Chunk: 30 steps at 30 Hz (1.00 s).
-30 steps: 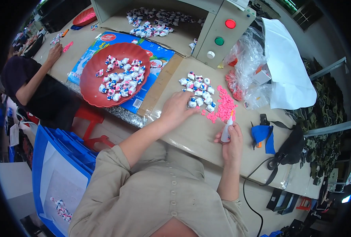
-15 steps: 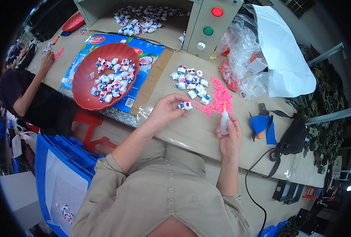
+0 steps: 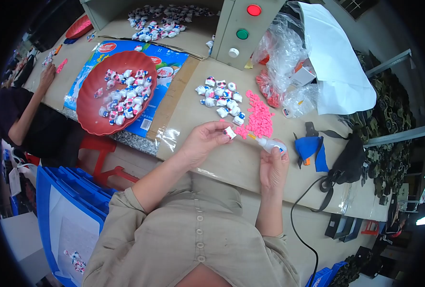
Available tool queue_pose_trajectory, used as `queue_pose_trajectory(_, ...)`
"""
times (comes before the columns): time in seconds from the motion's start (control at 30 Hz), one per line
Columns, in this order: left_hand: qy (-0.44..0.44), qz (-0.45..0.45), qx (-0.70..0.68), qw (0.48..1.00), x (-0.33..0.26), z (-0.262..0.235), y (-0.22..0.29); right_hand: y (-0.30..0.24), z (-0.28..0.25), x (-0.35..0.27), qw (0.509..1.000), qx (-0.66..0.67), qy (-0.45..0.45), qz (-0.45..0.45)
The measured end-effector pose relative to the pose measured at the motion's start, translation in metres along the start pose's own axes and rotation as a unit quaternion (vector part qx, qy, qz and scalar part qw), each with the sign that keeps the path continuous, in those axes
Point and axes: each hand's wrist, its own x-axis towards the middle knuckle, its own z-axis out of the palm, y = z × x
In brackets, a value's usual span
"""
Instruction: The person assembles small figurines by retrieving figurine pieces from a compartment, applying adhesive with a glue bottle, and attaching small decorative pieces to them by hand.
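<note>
Between the thumb and fingers of my left hand is a small white figurine with dark and pink marks. My right hand grips a white glue bottle, tilted so that its yellow nozzle points left toward the figurine, a small gap apart. Just beyond my hands lies a pile of small pink pieces. To its left stands a cluster of white and blue figurines on the tan worktable.
A red scalloped bowl of figurines rests on blue printed cardboard at left. Behind are a metal housing with buttons and more figurines. Plastic bags lie at right near a black strap. A co-worker's arm reaches in at far left.
The glue bottle has tipped from upright to nearly level, its nozzle now toward the figurine. My left hand has turned the figurine. The whole view has shifted slightly.
</note>
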Motion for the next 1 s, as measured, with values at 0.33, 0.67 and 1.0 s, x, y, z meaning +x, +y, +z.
queue_pose_trajectory(0.33,-0.036,0.089,0.113,0.989,0.009,0.004,-0.014,0.001,0.01,-0.001,0.997,-0.001,-0.044,-0.061)
queue_pose_trajectory(0.67,0.0,0.082,0.166,0.983,0.007,0.007,-0.018,0.014,0.006,-0.009,0.966,-0.174,-0.057,-0.181)
queue_pose_trajectory(1.0,0.002,0.087,0.188,0.978,0.006,0.007,-0.018,0.014,0.004,-0.009,0.953,-0.227,-0.065,-0.189)
